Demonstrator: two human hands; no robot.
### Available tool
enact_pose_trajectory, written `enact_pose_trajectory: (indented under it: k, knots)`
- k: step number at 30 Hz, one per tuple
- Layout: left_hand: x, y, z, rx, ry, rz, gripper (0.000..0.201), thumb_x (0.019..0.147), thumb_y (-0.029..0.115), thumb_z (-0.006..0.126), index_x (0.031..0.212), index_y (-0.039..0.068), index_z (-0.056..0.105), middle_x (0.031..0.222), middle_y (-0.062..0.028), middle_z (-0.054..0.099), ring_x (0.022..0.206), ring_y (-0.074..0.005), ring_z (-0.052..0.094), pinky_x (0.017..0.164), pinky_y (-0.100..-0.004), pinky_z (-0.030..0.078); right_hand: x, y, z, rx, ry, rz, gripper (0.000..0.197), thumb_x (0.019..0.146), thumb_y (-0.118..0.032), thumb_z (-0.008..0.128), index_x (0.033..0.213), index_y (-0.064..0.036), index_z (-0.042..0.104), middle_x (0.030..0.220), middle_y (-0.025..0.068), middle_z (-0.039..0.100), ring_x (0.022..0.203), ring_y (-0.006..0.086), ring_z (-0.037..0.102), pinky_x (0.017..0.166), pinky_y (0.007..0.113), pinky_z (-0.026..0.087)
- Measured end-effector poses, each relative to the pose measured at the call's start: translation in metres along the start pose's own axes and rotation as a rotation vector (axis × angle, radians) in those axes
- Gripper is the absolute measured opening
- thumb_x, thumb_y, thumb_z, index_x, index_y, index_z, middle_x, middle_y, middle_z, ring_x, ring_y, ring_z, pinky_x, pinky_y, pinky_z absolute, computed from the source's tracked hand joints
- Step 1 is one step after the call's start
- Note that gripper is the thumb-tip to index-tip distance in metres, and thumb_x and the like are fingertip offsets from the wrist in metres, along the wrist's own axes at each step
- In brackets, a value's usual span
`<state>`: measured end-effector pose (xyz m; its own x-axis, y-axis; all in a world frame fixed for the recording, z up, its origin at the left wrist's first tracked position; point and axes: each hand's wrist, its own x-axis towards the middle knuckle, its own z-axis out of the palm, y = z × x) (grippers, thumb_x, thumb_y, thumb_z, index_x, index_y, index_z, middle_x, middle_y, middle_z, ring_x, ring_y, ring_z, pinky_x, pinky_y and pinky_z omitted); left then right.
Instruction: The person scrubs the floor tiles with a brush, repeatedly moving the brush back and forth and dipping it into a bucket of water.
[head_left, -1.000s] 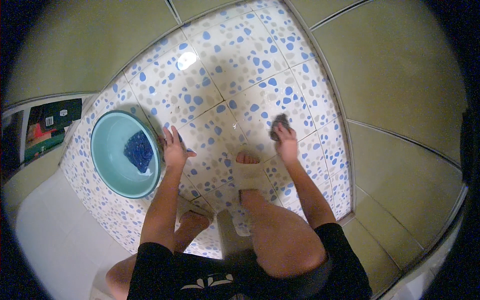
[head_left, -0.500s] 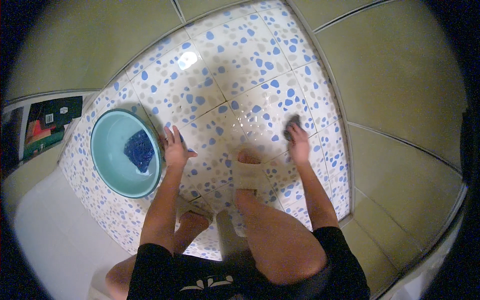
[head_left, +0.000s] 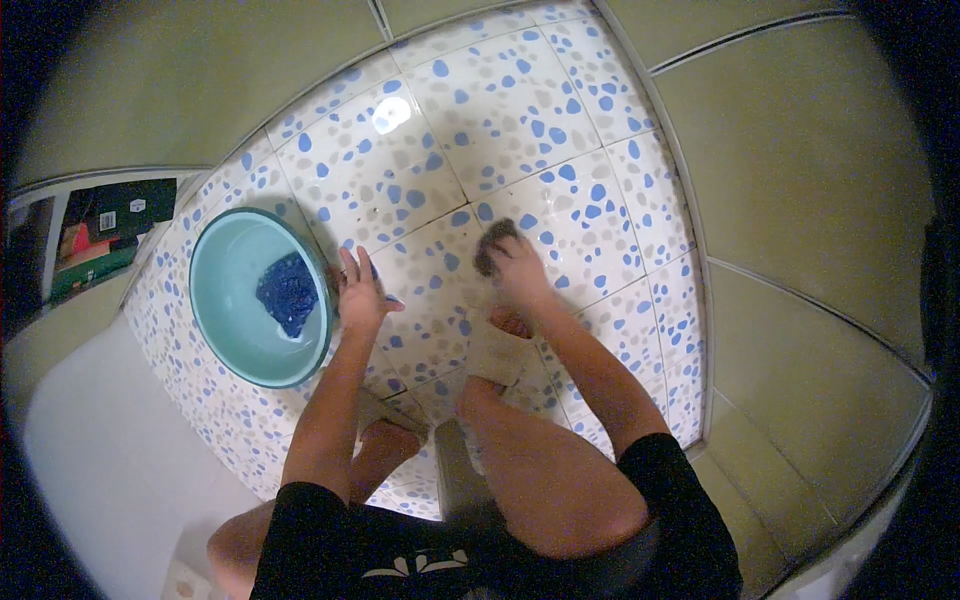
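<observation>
At the far left a dark green box (head_left: 122, 215) sat in a wall recess, and next to it a teal basin (head_left: 216, 300) stood on the floor with a bunched blue cloth (head_left: 288, 292) inside. Just right of the basin's rim was the left hand (head_left: 361, 295), fingers spread and gripping nothing. Then came the speckled tiled floor (head_left: 430, 285), and on it the dark pad (head_left: 492, 245), gripped under the fingers of the right hand (head_left: 525, 275), just beyond the toes in the pale slipper (head_left: 498, 355); blur there made it hard to tell how tightly they closed. The step in hand seemed to be scrubbing the tiles, and the next move called for even downward pressure, with the pad kept clear of the toes.
</observation>
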<state>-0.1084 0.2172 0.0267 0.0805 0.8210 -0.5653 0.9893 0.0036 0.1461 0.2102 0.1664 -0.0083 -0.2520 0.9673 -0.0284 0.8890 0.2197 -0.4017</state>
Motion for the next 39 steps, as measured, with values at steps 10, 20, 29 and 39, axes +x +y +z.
enact_pose_trajectory:
  k: [10, 20, 29, 39]
  knots:
    - [-0.006, -0.001, -0.006, -0.010, 0.006, -0.031, 0.144, 0.050, 0.037, 0.097, 0.158, 0.008, 0.007, 0.164, -0.0250, 0.003, 0.133, -0.0500, 0.045, 0.105, -0.0449, 0.049, 0.024, -0.034, -0.018, 0.096, 0.037, 0.124, 0.044, 0.075, -0.008, 0.068, 0.119, -0.0065, 0.066, 0.129, 0.0135, 0.058, 0.118, 0.0364, 0.054, 0.100, 0.044, 0.048]
    - [-0.002, -0.006, 0.008, -0.053, 0.005, -0.008, 0.142, 0.051, 0.042, 0.096, 0.159, 0.008, 0.010, 0.164, -0.0257, 0.005, 0.137, -0.0506, 0.039, 0.110, -0.0444, 0.043, -0.137, 0.086, -0.052, -0.036, 0.241, 0.524, 0.049, 0.072, -0.002, 0.066, 0.121, -0.0012, 0.066, 0.135, 0.0188, 0.057, 0.122, 0.0399, 0.051, 0.107, 0.046, 0.043]
    - [-0.001, 0.005, -0.006, -0.005, -0.051, -0.039, 0.144, 0.050, 0.042, 0.096, 0.159, 0.008, 0.008, 0.164, -0.0264, 0.003, 0.138, -0.0523, 0.036, 0.112, -0.0464, 0.040, 0.054, -0.020, 0.016, 0.071, -0.005, 0.110, 0.045, 0.080, -0.006, 0.062, 0.125, -0.0052, 0.063, 0.138, 0.0124, 0.056, 0.130, 0.0386, 0.048, 0.111, 0.046, 0.039]
    - [-0.012, 0.072, -0.014, 0.025, 0.216, 0.406, 0.107, 0.073, 0.029, 0.082, 0.158, 0.012, 0.019, 0.163, -0.0244, 0.012, 0.147, -0.0519, 0.016, 0.118, -0.0565, 0.027, -0.035, 0.004, -0.068, 0.160, 0.255, 0.506, 0.059, 0.082, -0.010, 0.064, 0.140, -0.0065, 0.051, 0.153, 0.0111, 0.042, 0.136, 0.0364, 0.045, 0.112, 0.045, 0.040]
